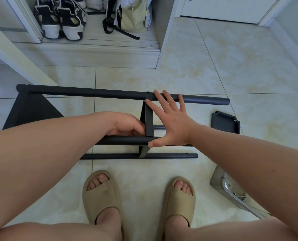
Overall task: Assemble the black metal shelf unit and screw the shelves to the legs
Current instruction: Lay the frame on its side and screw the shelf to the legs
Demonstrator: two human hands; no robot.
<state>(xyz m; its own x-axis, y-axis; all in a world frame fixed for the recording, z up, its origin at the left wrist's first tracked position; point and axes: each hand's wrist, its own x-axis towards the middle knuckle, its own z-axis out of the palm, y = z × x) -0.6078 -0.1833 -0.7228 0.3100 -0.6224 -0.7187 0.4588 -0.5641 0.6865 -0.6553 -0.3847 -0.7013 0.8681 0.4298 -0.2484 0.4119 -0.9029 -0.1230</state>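
The black metal shelf unit (85,92) lies on its side on the tiled floor, its round legs running left to right. One shelf (30,110) sits at the legs' left end and a middle shelf (148,119) stands edge-on between them. My left hand (127,125) curls round the near upper leg (120,140) right beside the middle shelf. My right hand (170,122) is spread flat over the frame, fingertips on the far leg, thumb against the near leg. A loose black shelf (225,123) lies on the floor to the right.
A clear plastic bag with small metal hardware (235,190) lies at the lower right. My feet in beige slippers (101,195) stand just below the frame. A white wardrobe with sneakers (61,20) and a bag (132,14) is behind. A pale board (14,54) leans at left.
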